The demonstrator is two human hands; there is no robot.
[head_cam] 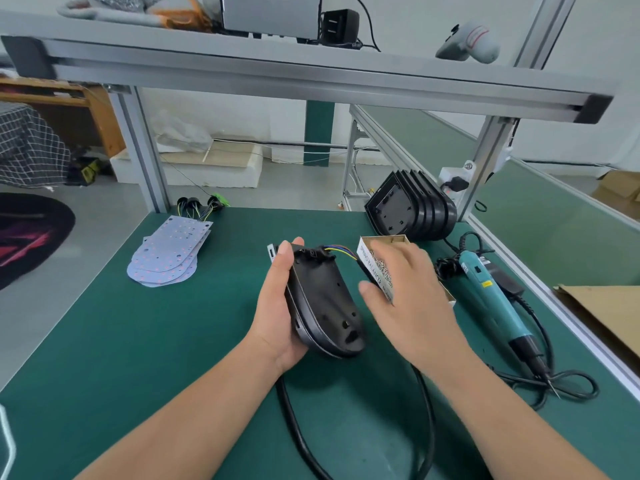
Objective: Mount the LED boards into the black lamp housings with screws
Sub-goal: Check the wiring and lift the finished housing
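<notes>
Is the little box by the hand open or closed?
Open. The box has no lid on, and shiny screws show inside it.

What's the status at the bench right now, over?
Left hand grips lamp housing. Right hand open over screw box. LED boards stacked aside, unmounted. No obstruction seen.

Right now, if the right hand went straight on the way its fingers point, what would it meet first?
Probably the box of screws: the right hand reaches over its open top, fingers aimed inside, though contact is unclear.
</notes>
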